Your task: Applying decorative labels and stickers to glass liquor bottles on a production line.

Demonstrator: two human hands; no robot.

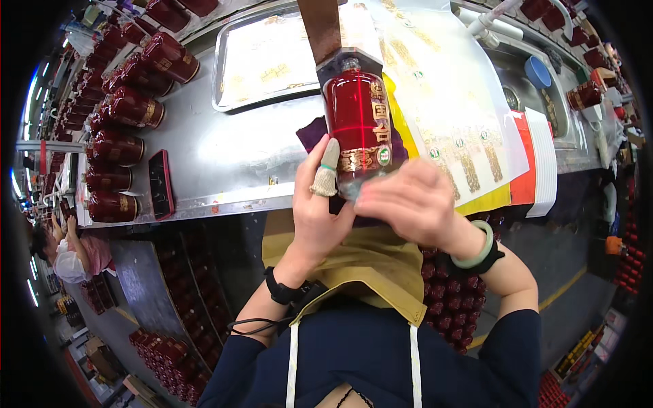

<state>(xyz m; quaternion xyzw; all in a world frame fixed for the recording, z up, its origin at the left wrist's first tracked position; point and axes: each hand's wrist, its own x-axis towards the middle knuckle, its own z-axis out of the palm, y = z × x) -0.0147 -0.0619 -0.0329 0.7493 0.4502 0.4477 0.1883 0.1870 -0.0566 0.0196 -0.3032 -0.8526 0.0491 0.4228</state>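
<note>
A red glass bottle with gold decals lies tilted before me, its neck away from me and a red light cross on its side. My left hand grips its lower left side. A knitted finger cot covers one finger of that hand. My right hand is at the bottle's lower right, its fingers pressed together and somewhat blurred. Whatever those fingers hold is hidden; something pale and translucent shows beside the fingertips, at the bottle's base. A dark cloth shows beside the bottle.
Beyond is a metal tray with a white decal sheet. More gold decals lie on the sheet at right. A phone and several red bottles stand or lie left. A sink with a blue bowl is at far right.
</note>
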